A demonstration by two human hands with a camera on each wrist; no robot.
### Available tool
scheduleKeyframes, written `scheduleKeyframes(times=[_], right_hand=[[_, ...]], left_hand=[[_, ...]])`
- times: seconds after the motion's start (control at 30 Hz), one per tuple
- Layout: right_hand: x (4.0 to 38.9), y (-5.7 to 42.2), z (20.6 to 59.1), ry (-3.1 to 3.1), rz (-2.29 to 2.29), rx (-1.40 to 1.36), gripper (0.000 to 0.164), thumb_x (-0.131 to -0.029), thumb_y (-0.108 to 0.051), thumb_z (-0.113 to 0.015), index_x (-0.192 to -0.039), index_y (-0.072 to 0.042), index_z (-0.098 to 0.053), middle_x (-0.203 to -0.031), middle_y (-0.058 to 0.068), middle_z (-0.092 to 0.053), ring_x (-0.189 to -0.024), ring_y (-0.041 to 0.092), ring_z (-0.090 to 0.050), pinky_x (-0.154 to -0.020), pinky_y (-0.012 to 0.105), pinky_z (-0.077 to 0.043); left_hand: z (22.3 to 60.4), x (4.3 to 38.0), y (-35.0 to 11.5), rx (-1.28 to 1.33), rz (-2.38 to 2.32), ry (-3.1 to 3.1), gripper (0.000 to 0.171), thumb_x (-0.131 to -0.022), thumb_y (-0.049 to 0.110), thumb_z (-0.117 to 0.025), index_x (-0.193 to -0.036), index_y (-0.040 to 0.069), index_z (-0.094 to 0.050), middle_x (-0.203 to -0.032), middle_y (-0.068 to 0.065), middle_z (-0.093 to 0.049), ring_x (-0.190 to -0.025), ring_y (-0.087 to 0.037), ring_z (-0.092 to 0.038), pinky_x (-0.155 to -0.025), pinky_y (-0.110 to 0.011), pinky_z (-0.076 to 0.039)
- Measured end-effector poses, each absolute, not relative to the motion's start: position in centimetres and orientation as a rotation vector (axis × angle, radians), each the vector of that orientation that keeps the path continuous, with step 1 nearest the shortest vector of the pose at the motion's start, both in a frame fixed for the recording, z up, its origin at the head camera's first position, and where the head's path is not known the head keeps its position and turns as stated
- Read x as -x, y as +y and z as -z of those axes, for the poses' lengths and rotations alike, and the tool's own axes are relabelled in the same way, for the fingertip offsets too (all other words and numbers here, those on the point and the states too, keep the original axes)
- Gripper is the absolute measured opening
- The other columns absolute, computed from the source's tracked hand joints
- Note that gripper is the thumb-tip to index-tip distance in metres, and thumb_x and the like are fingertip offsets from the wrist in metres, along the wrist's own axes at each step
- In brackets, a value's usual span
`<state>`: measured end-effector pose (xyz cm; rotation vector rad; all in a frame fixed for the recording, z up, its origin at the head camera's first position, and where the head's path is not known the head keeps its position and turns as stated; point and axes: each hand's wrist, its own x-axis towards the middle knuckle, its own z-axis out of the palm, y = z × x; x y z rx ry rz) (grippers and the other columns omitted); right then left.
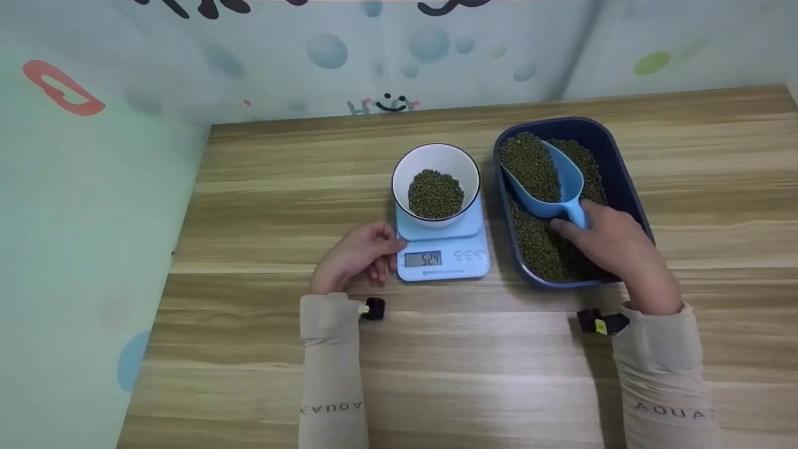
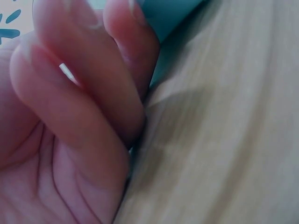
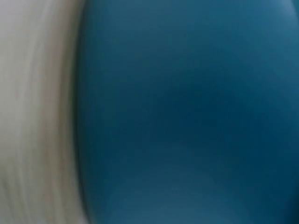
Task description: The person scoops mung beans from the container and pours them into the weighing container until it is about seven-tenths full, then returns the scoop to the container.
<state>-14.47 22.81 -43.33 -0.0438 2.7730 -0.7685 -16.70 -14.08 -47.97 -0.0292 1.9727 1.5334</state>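
Note:
My right hand [image 1: 614, 240] grips the handle of a light blue scoop [image 1: 568, 174], which is heaped with mung beans [image 1: 530, 165]. The scoop is over a dark blue tub [image 1: 623, 178] with more mung beans in it. To its left, a white bowl [image 1: 408, 171] with a dark rim stands on a light blue kitchen scale [image 1: 442, 231], a pile of mung beans in its bottom. My left hand [image 1: 365, 249] rests beside the scale, thumb at its left edge, fingers [image 2: 88, 79] loosely bent by the tabletop. The tub's blue wall [image 3: 187, 112] fills most of the right wrist view.
A wood-grain table [image 1: 262, 212] carries everything. Behind it and along the left runs a pale printed covering [image 1: 187, 75] with spots and lettering. The scale's display [image 1: 423, 259] shows digits. The tub stands just right of the scale, with a narrow gap between.

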Motion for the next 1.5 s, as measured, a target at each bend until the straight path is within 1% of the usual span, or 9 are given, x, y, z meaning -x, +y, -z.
scheduleKeyframes(times=[0.1, 0.23, 0.33, 0.47, 0.8, 1.23, 1.5], right_hand=[[14.67, 22.8, 43.47, 2.792, 0.768, 0.072, 0.039, -0.089, -0.046, -0.052, -0.081, -0.008, -0.044, -0.068, 0.006, -0.043, -0.066, 0.025, -0.045, -0.054, 0.031, -0.032], [14.77, 22.81, 43.62, 2.819, 0.77, 0.095, 0.026, -0.088, -0.027, -0.055, -0.075, -0.009, -0.042, -0.066, 0.006, -0.043, -0.063, 0.025, -0.045, -0.053, 0.03, -0.033], [14.67, 22.78, 43.63, 2.824, 0.778, 0.072, 0.021, -0.086, -0.021, -0.055, -0.075, -0.008, -0.042, -0.065, 0.006, -0.045, -0.062, 0.025, -0.046, -0.052, 0.03, -0.033], [14.47, 22.7, 43.59, 2.841, 0.775, 0.038, 0.02, -0.085, -0.02, -0.055, -0.075, -0.008, -0.043, -0.066, 0.008, -0.047, -0.062, 0.026, -0.047, -0.051, 0.031, -0.033], [14.26, 22.47, 43.62, 2.897, 0.757, 0.042, 0.022, -0.08, -0.018, -0.059, -0.07, -0.008, -0.043, -0.063, 0.008, -0.045, -0.061, 0.026, -0.046, -0.053, 0.032, -0.033], [14.42, 22.53, 43.71, 2.929, 0.76, 0.057, 0.023, -0.078, -0.017, -0.06, -0.067, -0.008, -0.042, -0.062, 0.007, -0.043, -0.061, 0.026, -0.044, -0.053, 0.031, -0.033], [14.41, 22.59, 43.64, 2.936, 0.78, 0.028, 0.022, -0.078, -0.017, -0.06, -0.067, -0.008, -0.043, -0.063, 0.008, -0.045, -0.06, 0.026, -0.045, -0.053, 0.032, -0.033]], left_hand=[[48.14, 16.7, -14.07, 0.032, -1.541, 1.966, 0.022, -0.088, 0.024, -0.062, -0.09, 0.006, -0.051, -0.063, -0.006, -0.059, -0.04, -0.011, -0.05, -0.037, -0.021, -0.039], [48.19, 16.75, -14.0, 0.037, -1.543, 1.958, 0.021, -0.088, 0.023, -0.062, -0.09, 0.005, -0.05, -0.063, -0.006, -0.058, -0.04, -0.01, -0.05, -0.037, -0.02, -0.039], [48.11, 16.74, -13.97, 0.035, -1.537, 1.962, 0.021, -0.088, 0.023, -0.062, -0.09, 0.005, -0.051, -0.063, -0.006, -0.059, -0.04, -0.01, -0.05, -0.037, -0.02, -0.039], [48.02, 16.7, -14.0, 0.014, -1.538, 1.969, 0.02, -0.089, 0.023, -0.061, -0.09, 0.006, -0.051, -0.063, -0.006, -0.059, -0.04, -0.01, -0.05, -0.037, -0.02, -0.039], [48.03, 16.53, -14.26, 0.005, -1.536, 1.969, 0.021, -0.089, 0.025, -0.06, -0.091, 0.006, -0.051, -0.064, -0.006, -0.059, -0.04, -0.01, -0.05, -0.037, -0.02, -0.039], [48.14, 16.58, -14.15, 0.011, -1.533, 1.973, 0.02, -0.089, 0.022, -0.06, -0.091, 0.005, -0.051, -0.063, -0.006, -0.059, -0.04, -0.011, -0.05, -0.037, -0.02, -0.038], [47.97, 16.62, -14.11, 0.028, -1.534, 1.962, 0.02, -0.089, 0.023, -0.06, -0.093, 0.005, -0.052, -0.064, -0.007, -0.059, -0.04, -0.011, -0.05, -0.037, -0.021, -0.039]])
